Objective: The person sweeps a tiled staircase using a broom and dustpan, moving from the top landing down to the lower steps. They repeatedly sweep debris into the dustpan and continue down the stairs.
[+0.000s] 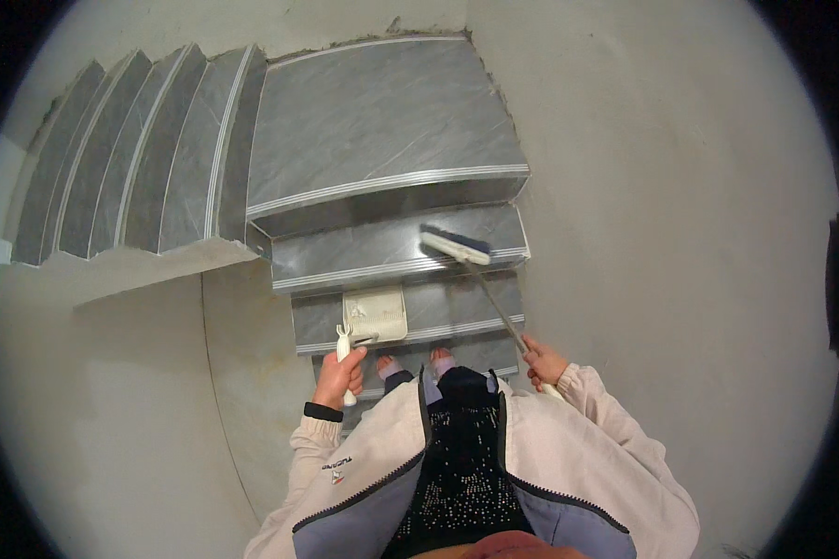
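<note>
My left hand (340, 378) is wrapped around the white handle of a dustpan. The cream dustpan (383, 316) lies over a grey stair tread, with a little pale debris at its left side. My right hand (544, 362) grips the long thin stick of a broom. Its head (456, 247), a white block with dark bristles, is at the right part of the step above the dustpan. The bristles look slightly blurred, and I cannot tell whether they touch the tread.
A wide grey landing (384, 119) lies above these steps, and more stairs (140, 154) climb to the left from it. Each step edge has pale strips. A bare plaster wall (657, 209) runs along the right. My feet (443, 360) stand on a lower step.
</note>
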